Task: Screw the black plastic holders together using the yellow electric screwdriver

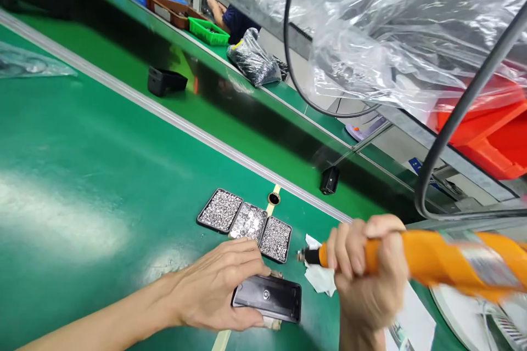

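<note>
Green tabletop [102,186] lies beneath both hands; the black case [278,297] is gripped at its near end by the half-curled left hand [224,285]; an orange tool [432,260] (slightly blurred) is held, beyond the case's right end, in the closed right hand [370,271].

Both hands [230,279] are bare, with no gloves, rings or sleeves showing.

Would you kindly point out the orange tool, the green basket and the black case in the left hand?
Orange tool [426,259], head view, on its body.
Green basket [205,36], head view, on its side wall.
Black case [275,301], head view, on its upper face.
</note>
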A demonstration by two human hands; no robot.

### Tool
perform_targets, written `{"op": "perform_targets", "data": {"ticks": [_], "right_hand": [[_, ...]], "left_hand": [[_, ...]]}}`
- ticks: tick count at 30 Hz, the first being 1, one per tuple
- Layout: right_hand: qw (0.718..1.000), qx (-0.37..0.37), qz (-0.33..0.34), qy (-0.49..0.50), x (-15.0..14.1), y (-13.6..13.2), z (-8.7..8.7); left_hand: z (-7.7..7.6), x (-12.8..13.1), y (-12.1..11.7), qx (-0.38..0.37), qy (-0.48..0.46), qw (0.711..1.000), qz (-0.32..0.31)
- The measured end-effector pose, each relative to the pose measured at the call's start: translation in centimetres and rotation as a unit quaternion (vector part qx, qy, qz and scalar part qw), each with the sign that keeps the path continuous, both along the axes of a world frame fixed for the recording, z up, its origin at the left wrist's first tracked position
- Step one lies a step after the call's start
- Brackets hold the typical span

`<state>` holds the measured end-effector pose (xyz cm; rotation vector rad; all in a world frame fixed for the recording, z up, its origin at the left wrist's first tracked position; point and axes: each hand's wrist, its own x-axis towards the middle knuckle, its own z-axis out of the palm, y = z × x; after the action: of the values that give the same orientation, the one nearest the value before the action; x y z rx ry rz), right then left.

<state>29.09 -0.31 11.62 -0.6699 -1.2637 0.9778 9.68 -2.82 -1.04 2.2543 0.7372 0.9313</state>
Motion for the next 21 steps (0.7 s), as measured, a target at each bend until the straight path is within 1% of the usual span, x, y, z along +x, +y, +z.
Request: {"op": "perform_targets", "data": {"ticks": [1, 2, 4, 6, 7, 9, 10, 11, 13, 14, 15, 16, 17, 18, 19, 20, 21], "right_hand": [[0.999, 0.009, -0.037, 0.000, 0.4, 1.6, -0.3], [0.998, 0.004, -0.062, -0.020, 0.8, 3.3, -0.8], [0.991, -0.016, -0.099, -0.086, 1.7, 6.6, -2.3], [0.984, -0.035, -0.087, -0.154, 2.7, 8.9, -3.6], [0.979, -0.040, -0.073, -0.187, 3.3, 9.6, -4.1], [0.960, -0.046, -0.064, -0.270, 4.7, 9.7, -4.5], [0.941, -0.048, -0.077, -0.326, 5.5, 9.2, -4.7], [0.915, -0.048, -0.100, -0.388, 6.5, 8.3, -4.9], [0.841, -0.037, -0.154, -0.518, 8.8, 5.9, -5.8], [0.801, -0.030, -0.169, -0.573, 10.0, 4.5, -6.7], [0.761, -0.026, -0.186, -0.621, 11.1, 3.1, -7.9], [0.720, -0.030, -0.203, -0.663, 12.1, 1.8, -9.4], [0.687, -0.031, -0.208, -0.696, 13.0, 0.6, -10.9], [0.667, -0.023, -0.215, -0.713, 13.6, -0.4, -12.4], [0.662, -0.017, -0.222, -0.716, 14.1, -1.2, -13.8], [0.675, -0.015, -0.222, -0.704, 14.4, -1.7, -14.8], [0.696, -0.012, -0.219, -0.683, 14.6, -1.9, -15.4]], "left_hand": [[0.5, 0.1, -0.2, -0.010, 0.021, 1.000, 0.004], [1.1, 0.3, -0.5, -0.019, 0.050, 0.999, 0.009], [2.3, 1.2, -1.2, -0.020, 0.118, 0.993, 0.018], [3.1, 2.5, -2.0, 0.011, 0.184, 0.983, 0.026], [3.3, 3.2, -2.3, 0.033, 0.206, 0.977, 0.031], [3.4, 4.2, -2.7, 0.060, 0.224, 0.972, 0.041], [3.3, 4.4, -2.6, 0.055, 0.215, 0.974, 0.045], [3.3, 4.4, -2.5, 0.036, 0.192, 0.980, 0.049], [3.2, 4.0, -1.8, -0.036, 0.102, 0.992, 0.065], [3.3, 3.5, -1.4, -0.090, 0.040, 0.992, 0.081], [3.4, 3.1, -0.8, -0.159, -0.027, 0.982, 0.099], [3.6, 2.5, -0.2, -0.240, -0.094, 0.959, 0.117], [3.8, 2.0, 0.4, -0.330, -0.158, 0.921, 0.133], [4.0, 1.5, 1.0, -0.419, -0.217, 0.869, 0.148], [4.1, 1.1, 1.5, -0.495, -0.272, 0.809, 0.162], [4.3, 0.7, 2.0, -0.552, -0.320, 0.750, 0.175], [4.4, 0.5, 2.3, -0.590, -0.359, 0.699, 0.186]]}}
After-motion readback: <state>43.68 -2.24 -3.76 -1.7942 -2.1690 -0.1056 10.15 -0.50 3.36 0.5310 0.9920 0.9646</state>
